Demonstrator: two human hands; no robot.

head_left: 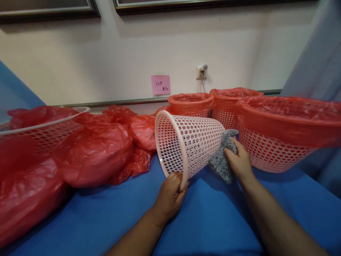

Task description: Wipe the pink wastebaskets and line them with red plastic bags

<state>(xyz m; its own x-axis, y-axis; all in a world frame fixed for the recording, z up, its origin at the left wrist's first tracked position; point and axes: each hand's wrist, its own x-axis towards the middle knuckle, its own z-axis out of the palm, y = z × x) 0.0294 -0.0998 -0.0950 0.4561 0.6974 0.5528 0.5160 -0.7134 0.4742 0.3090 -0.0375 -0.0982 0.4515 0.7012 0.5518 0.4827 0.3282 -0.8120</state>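
Observation:
A pale pink perforated wastebasket (201, 138) is tipped on its side above the blue cloth, its mouth facing left toward me. My left hand (172, 193) is closed round the lower part of its rim. In my right hand (239, 160) is a grey speckled cleaning cloth (223, 156), gripped and pressed against the outside of the basket near its base. Part of the cloth hangs down below the fingers. The basket's bottom is hidden behind the cloth and the hand.
Three baskets lined with red bags stand behind and right: a small one (190, 101), another (226, 115), and a large one (277, 149). Filled red plastic bags (98, 153) and a white-rimmed basket (61, 122) lie left. A wall socket (201, 73) and pink note (160, 85) are behind.

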